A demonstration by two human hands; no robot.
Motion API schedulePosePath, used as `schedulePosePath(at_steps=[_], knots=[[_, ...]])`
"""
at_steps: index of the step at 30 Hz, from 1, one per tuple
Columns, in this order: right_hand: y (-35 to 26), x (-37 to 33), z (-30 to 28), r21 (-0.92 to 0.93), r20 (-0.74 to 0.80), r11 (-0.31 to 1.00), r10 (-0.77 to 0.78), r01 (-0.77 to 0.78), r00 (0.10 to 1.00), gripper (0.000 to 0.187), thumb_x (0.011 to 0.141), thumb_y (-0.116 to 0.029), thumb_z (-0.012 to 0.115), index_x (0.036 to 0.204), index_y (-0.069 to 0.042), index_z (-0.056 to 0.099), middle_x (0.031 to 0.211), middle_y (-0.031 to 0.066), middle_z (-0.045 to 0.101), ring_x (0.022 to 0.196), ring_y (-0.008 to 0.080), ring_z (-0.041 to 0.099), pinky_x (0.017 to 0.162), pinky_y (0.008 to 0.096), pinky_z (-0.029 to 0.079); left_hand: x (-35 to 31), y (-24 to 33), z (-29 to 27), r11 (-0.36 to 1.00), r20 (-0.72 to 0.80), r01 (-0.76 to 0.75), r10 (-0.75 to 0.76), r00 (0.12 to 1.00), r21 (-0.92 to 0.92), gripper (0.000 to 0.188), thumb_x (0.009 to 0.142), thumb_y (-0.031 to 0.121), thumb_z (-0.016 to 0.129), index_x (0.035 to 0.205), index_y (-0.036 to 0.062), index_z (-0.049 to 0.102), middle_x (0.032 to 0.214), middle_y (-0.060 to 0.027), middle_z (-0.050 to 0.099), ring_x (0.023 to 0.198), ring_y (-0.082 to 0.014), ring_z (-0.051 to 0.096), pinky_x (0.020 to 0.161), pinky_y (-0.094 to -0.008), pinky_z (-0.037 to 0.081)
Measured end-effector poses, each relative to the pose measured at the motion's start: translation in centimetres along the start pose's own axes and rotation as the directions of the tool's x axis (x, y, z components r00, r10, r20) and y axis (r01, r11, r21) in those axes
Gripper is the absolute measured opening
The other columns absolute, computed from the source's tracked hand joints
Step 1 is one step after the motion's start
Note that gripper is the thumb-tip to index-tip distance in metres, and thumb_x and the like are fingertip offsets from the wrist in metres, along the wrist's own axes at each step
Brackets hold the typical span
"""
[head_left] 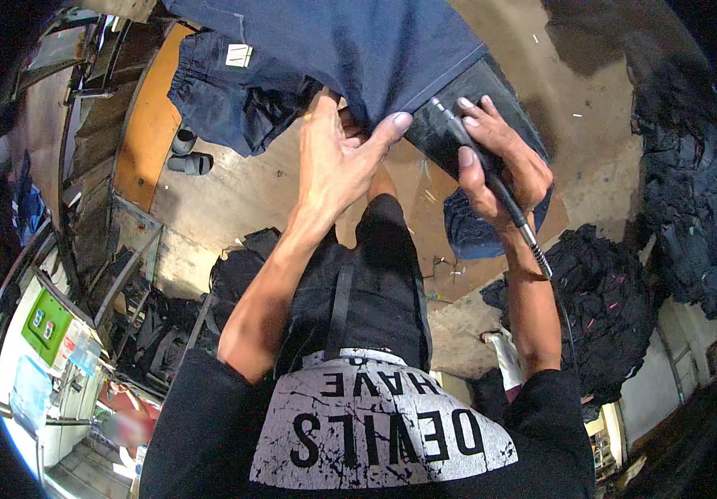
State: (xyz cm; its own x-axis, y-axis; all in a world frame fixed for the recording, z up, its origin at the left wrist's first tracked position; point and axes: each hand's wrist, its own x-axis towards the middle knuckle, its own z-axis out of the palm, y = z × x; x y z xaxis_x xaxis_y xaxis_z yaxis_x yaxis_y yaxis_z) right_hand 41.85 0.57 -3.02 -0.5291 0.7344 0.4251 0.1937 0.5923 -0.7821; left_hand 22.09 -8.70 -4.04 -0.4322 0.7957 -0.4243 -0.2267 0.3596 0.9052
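Left fingers (pixel 388 133) pinch navy cloth (pixel 375 58), right fingers (pixel 493 129) grip a corded tool (pixel 453 125), and lettering (pixel 373 438) crosses the shirt (pixel 217 441).

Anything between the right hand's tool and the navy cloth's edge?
No, nothing visible stands between the pen-shaped tool in the right hand and the navy cloth; the left hand has its thumb at the cloth's edge, left of the tip.

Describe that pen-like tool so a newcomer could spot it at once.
Find the big navy cloth at the top of the picture. Below its right side, the person's right grip holds the slim, dark pen-like tool. Its pale tip and ribbed tail set it apart from the flat, dark surface behind.
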Motion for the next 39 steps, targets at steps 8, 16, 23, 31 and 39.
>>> schedulePosePath(at_steps=[8,16,23,31,39], knots=[[-0.1,-0.3,0.6,0.003,0.174,0.998,-0.069,0.069,0.982,0.026,0.077,0.001,0.076,0.103,0.002,0.079,0.101,0.0171,0.08,0.107,0.0338,0.079,0.104,0.0513,0.06,-0.8,-2.0,-1.6,0.994,-0.096,0.06,-0.069,0.993,-0.092,0.036,0.081,0.005,0.095,0.09,-0.0002,0.061,0.089,-0.0119,0.075,0.077,-0.0096,0.069,0.066,-0.0237,0.058],[-0.6,0.0,1.0,-0.021,0.232,0.997,-0.063,0.07,0.971,0.026,0.077,0.003,0.076,0.103,0.001,0.08,0.103,0.0163,0.08,0.111,0.0337,0.078,0.105,0.0514,0.06,-0.8,-1.8,-1.5,0.986,-0.077,0.02,-0.034,0.996,-0.168,0.034,0.081,-0.001,0.092,0.102,-0.0056,0.066,0.097,-0.0135,0.077,0.085,-0.0138,0.073,0.077,-0.0272,0.062],[-0.2,-0.1,1.0,-0.017,0.204,0.998,-0.062,0.067,0.977,0.025,0.076,0.003,0.077,0.101,0.004,0.079,0.101,0.019,0.079,0.108,0.0349,0.078,0.103,0.0516,0.061,-0.7,-2.1,-1.4,0.988,-0.061,0.051,-0.06,0.996,-0.144,0.038,0.082,-0.003,0.09,0.111,-0.0086,0.067,0.105,-0.0174,0.077,0.094,-0.0174,0.075,0.086,-0.0299,0.063],[-0.3,0.0,0.8,-0.059,0.189,0.998,-0.023,0.035,0.982,0.026,0.077,0.002,0.076,0.102,0.007,0.078,0.101,0.0212,0.079,0.107,0.0354,0.078,0.102,0.0518,0.061,-0.6,-2.3,-1.2,0.974,-0.073,0.009,-0.026,0.997,-0.226,0.045,0.083,-0.003,0.089,0.119,-0.009,0.063,0.112,-0.0183,0.075,0.101,-0.0198,0.074,0.094,-0.0327,0.062],[0.1,0.0,1.0,-0.068,0.123,0.997,-0.023,0.032,0.992,0.027,0.077,0.003,0.073,0.103,0.008,0.077,0.101,0.0261,0.078,0.106,0.0373,0.079,0.102,0.0517,0.061,-0.5,-1.7,-1.1,0.966,-0.049,0.0,-0.013,0.999,-0.259,0.033,0.083,-0.004,0.089,0.102,0.0033,0.062,0.101,-0.0068,0.071,0.094,-0.0133,0.069,0.088,-0.031,0.059]])
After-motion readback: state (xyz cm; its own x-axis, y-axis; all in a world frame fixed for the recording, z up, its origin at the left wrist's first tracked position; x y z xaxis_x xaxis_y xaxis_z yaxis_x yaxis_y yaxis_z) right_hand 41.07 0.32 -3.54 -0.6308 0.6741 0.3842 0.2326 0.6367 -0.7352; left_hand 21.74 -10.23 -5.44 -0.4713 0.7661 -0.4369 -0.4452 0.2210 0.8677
